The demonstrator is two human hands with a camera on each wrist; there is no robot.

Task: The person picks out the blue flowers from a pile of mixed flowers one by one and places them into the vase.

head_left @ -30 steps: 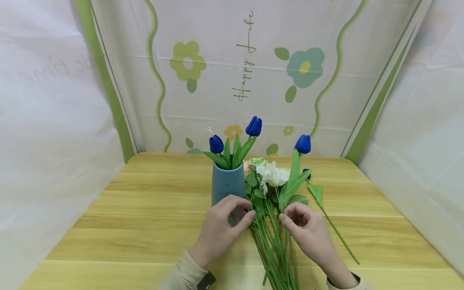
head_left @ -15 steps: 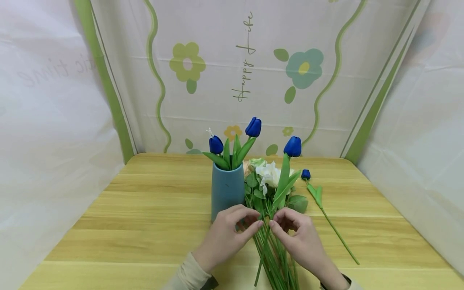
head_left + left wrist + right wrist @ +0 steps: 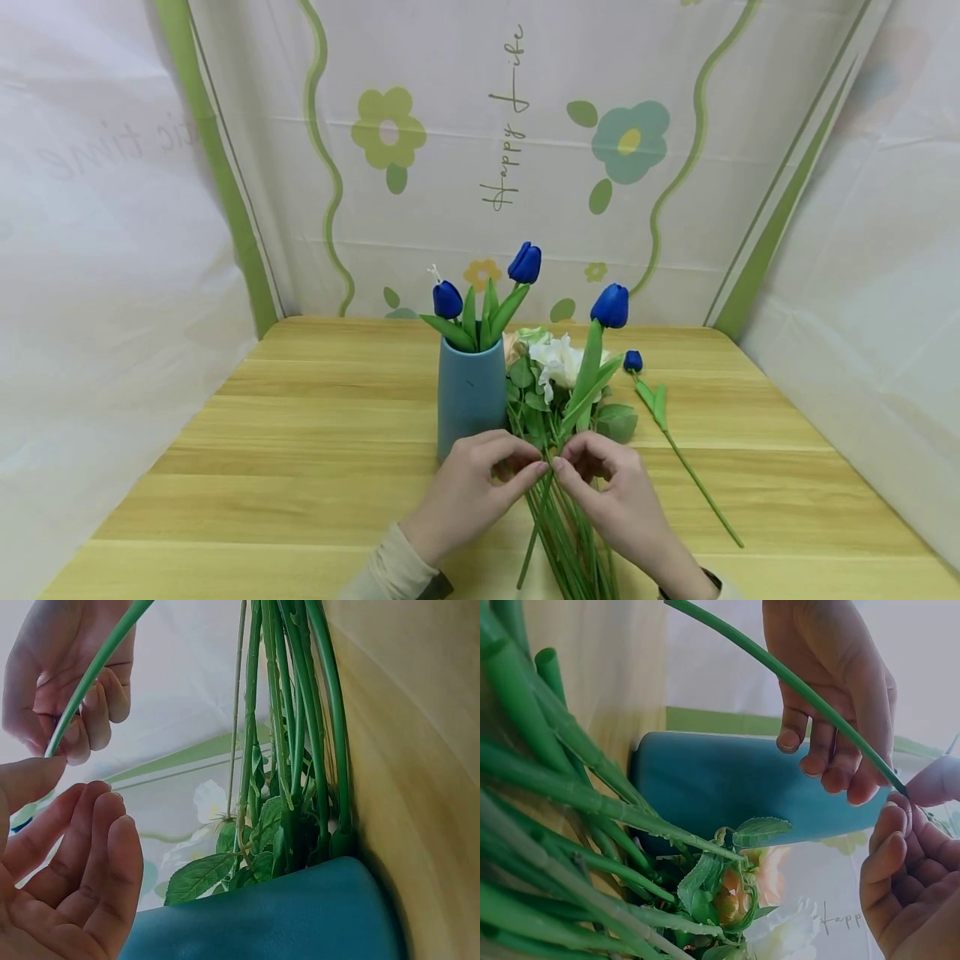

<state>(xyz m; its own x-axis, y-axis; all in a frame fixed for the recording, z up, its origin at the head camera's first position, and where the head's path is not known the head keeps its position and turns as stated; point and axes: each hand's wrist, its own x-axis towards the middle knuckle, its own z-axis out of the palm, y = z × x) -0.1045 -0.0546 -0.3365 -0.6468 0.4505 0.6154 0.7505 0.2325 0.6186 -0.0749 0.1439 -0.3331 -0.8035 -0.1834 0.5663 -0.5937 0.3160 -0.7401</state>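
My right hand (image 3: 618, 500) pinches the green stem of a blue tulip (image 3: 609, 306) between thumb and fingertips, just below its leaves. The flower is upright, leaning right, and the lower stem (image 3: 780, 671) slants down past my left hand. My left hand (image 3: 480, 496) is beside that stem, thumb and fingertips right at it, fingers loosely bent; in the left wrist view a small gap shows between the thumb tip and the index fingertip. Just behind my left hand stands a blue-grey vase (image 3: 471, 392), holding two blue tulips (image 3: 523, 263) with green leaves.
Under my hands lies a bunch of flower stems (image 3: 562, 533), with white blooms (image 3: 558, 362) toward the back and peach ones (image 3: 769, 877). Another blue tulip (image 3: 660, 408) lies alone at the right on the wooden table (image 3: 300, 467). Printed cloth (image 3: 450, 50) encloses the back and sides.
My right hand has brought the tulip leftward and slightly lower, toward my left hand. The left hand has shifted a little right and down to the stem. In the last half second, little has moved.
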